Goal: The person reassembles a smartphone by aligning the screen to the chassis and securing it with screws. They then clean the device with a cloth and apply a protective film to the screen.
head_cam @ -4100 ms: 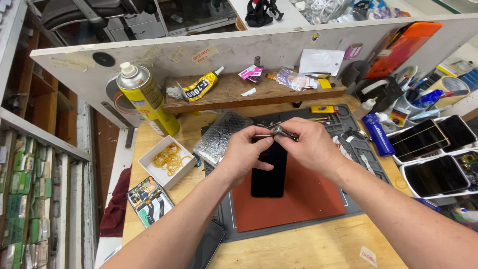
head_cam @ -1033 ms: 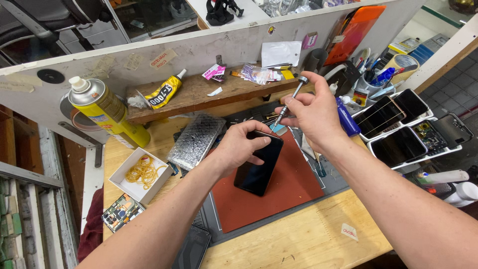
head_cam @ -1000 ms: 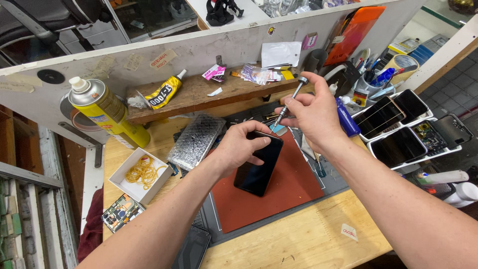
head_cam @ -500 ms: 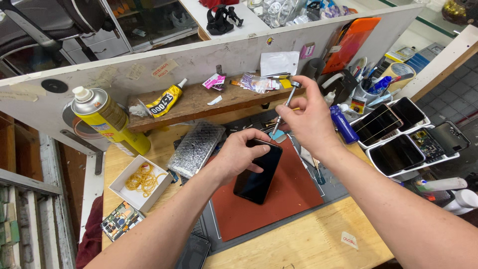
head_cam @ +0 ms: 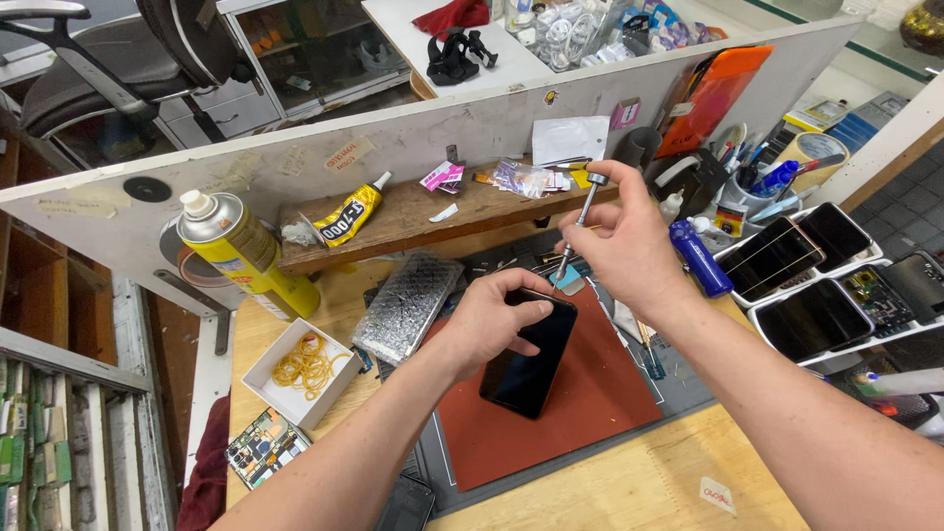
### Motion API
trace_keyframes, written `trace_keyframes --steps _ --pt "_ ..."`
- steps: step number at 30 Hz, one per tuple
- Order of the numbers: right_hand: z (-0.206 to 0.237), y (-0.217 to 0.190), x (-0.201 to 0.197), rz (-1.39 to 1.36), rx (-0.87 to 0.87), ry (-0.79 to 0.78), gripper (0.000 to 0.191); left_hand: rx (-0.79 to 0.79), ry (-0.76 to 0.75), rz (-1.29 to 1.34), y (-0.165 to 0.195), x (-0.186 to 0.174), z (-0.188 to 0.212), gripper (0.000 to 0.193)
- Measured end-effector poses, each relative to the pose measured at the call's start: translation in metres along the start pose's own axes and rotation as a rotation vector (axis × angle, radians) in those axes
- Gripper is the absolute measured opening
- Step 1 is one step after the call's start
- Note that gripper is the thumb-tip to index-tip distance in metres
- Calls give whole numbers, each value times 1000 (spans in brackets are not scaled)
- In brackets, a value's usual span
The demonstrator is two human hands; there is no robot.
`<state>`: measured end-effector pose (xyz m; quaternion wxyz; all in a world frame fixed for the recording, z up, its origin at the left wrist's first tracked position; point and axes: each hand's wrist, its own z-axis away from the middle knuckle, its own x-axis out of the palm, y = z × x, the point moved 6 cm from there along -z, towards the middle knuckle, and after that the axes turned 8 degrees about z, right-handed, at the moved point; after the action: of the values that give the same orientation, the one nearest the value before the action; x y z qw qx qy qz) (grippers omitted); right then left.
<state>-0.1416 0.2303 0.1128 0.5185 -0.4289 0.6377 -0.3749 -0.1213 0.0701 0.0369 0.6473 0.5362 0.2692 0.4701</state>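
1. The left hand (head_cam: pixel 497 320), at the centre of the frame, rests on the upper end of a dark smartphone (head_cam: pixel 529 352), fingers curled over its top edge and pressing it down; the phone lies screen-up, tilted, on a red-brown work mat (head_cam: pixel 580 403) in the lower middle of the frame.
2. The right hand (head_cam: pixel 621 246), right of centre, grips a slim metal screwdriver (head_cam: pixel 576 231) between thumb and fingers; the tool stands nearly upright, its cap above the fingers, its tip pointing down close to the phone's top corner; whether the tip touches the phone cannot be told.
3. Left of the phone lies a shiny, crinkled silver pad (head_cam: pixel 408 307); further left, a small white box (head_cam: pixel 295 372) holds yellow rubber bands.
4. A yellow spray can (head_cam: pixel 241 254) stands at the left; a glue tube (head_cam: pixel 349 211) lies on a wooden shelf (head_cam: pixel 423 218) in the upper middle.
5. At the right edge, white trays (head_cam: pixel 865 324) hold several more phones; a blue bottle (head_cam: pixel 700 258) stands just beside the right wrist.
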Motion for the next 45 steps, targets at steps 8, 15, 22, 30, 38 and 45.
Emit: trace_keyframes --steps 8,15,22,30,38,45 --pt "-3 0 -5 164 36 33 64 -10 1 -20 2 1 1 16" --pt "-4 6 -6 80 30 34 63 -7 -1 17 -2 0 -2 15" --pt "-4 6 -7 -90 35 22 61 -7 13 17 -4 -2 -3 15" --pt "-1 6 -3 -37 49 25 65 5 2 21 -3 -1 -1 15" --pt "-2 3 -4 77 -14 28 64 -2 -2 22 -3 0 0 15" --pt "-1 2 -2 144 49 37 69 7 -1 25 -5 -2 -2 16"
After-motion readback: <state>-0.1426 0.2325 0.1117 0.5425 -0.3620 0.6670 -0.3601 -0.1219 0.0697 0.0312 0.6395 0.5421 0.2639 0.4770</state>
